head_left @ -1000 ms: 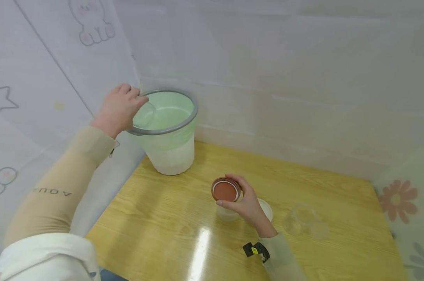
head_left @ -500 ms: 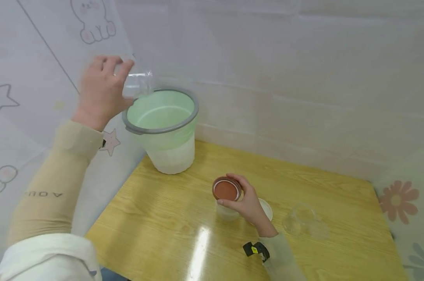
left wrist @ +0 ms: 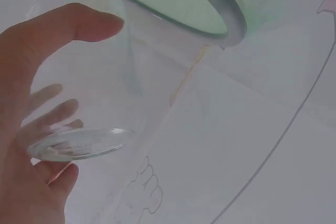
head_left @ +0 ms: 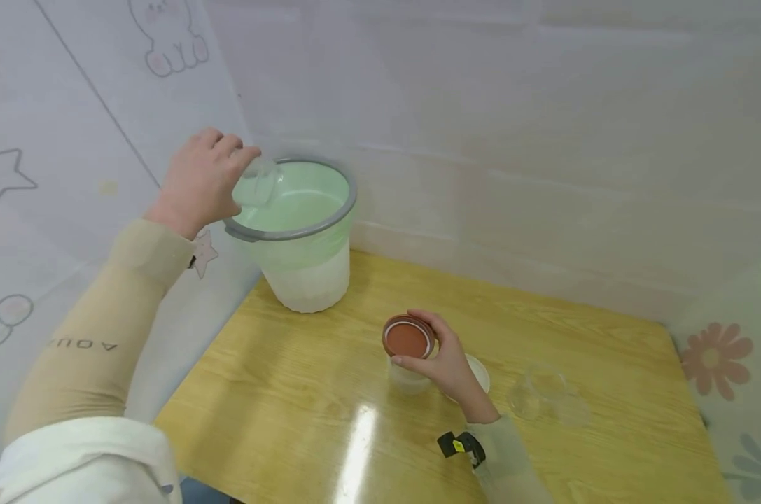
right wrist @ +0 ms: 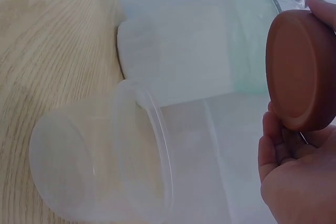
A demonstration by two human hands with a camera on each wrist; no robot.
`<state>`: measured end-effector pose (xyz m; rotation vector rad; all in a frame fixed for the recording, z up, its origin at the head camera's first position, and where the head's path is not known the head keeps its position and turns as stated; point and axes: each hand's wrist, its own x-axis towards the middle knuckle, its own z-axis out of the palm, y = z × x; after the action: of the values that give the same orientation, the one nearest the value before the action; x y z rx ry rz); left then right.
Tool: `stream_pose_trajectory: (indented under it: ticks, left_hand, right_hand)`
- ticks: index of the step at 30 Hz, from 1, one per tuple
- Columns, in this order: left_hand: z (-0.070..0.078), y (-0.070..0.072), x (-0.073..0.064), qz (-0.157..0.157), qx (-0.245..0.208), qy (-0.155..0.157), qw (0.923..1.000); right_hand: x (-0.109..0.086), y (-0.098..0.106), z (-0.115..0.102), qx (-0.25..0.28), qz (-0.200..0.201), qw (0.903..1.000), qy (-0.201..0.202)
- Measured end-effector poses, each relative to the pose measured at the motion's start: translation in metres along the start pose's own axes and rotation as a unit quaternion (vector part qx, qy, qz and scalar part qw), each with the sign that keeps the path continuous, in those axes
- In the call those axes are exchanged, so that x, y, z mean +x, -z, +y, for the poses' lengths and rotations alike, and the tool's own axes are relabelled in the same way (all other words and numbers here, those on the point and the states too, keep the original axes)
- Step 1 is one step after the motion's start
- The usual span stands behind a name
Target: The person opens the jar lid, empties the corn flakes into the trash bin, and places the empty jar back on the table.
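My left hand (head_left: 200, 178) grips a clear jar (head_left: 258, 180), tilted with its mouth over the near-left rim of the bucket (head_left: 311, 280). In the left wrist view, the fingers and thumb wrap round the see-through jar (left wrist: 89, 142), whose thick round base shows. The bucket is pale green above and white below, with a grey rim. Lower down, my right hand (head_left: 446, 367) pinches a round reddish-brown lid (head_left: 408, 340) by its edge, a white ring showing on its upper face. Beneath the lid, an open translucent plastic tub (right wrist: 79, 150) stands on the table.
A white lid (head_left: 479, 376) lies on the wooden table (head_left: 292, 413), partly behind my right wrist. Several clear containers (head_left: 547, 399), hard to make out, are at the right. Patterned white sheets (head_left: 481, 140) hang behind and at the left of the table.
My left hand rises from the bucket's rim, the jar swinging sideways above it, then comes back down with the jar tipped into the opening. The right hand holds the lid almost still.
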<state>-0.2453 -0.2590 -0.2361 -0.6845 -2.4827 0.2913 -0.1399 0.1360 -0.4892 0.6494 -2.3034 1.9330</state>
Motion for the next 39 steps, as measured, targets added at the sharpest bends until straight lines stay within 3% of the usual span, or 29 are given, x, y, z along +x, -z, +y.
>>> stream_pose_trajectory:
  ticks: [3, 6, 9, 14, 16, 18, 23, 26, 31, 33, 39]
  left_hand:
    - [0.002, -0.005, -0.009, 0.051, -0.016, 0.054, 0.9971]
    - [0.007, -0.013, -0.021, 0.121, -0.066, 0.119, 0.9833]
    - [0.016, -0.018, -0.031, 0.167, -0.135, 0.184, 0.9592]
    - [0.037, -0.015, -0.046, 0.188, -0.237, 0.281, 0.9106]
    - [0.044, -0.017, -0.054, 0.211, -0.274, 0.288, 0.8932]
    - [0.050, -0.023, -0.063, 0.239, -0.303, 0.275, 0.8806]
    - [0.066, -0.045, -0.094, 0.271, -0.359, 0.230, 0.8627]
    - [0.077, -0.059, -0.113, 0.260, -0.389, 0.213, 0.8574]
    - [0.100, -0.082, -0.136, 0.187, -0.408, 0.195, 0.8718]
    - [0.109, -0.092, -0.144, 0.158, -0.418, 0.201, 0.8715]
    - [0.131, -0.123, -0.164, 0.107, -0.469, 0.224, 0.8478]
  right_hand:
    - [0.000, 0.000, -0.001, 0.006, -0.005, 1.0000, -0.004]
    - [-0.001, 0.000, 0.000, 0.003, -0.009, 0.9999, -0.005]
    - [-0.001, 0.000, 0.002, -0.004, -0.010, 0.9999, -0.003]
    - [-0.001, -0.001, 0.001, -0.008, -0.012, 0.9999, -0.005]
    - [0.000, -0.003, -0.001, -0.010, -0.012, 0.9998, -0.011]
    - [0.001, -0.006, -0.003, -0.016, -0.011, 0.9996, -0.018]
    - [0.003, -0.013, -0.020, -0.045, -0.014, 0.9987, -0.023]
    - [0.004, -0.016, -0.020, -0.056, -0.019, 0.9979, -0.028]
    - [0.005, -0.017, -0.004, -0.066, -0.011, 0.9974, -0.026]
    - [0.005, -0.018, -0.003, -0.070, -0.013, 0.9973, -0.021]
    - [0.007, -0.027, -0.006, -0.097, -0.029, 0.9948, -0.010]
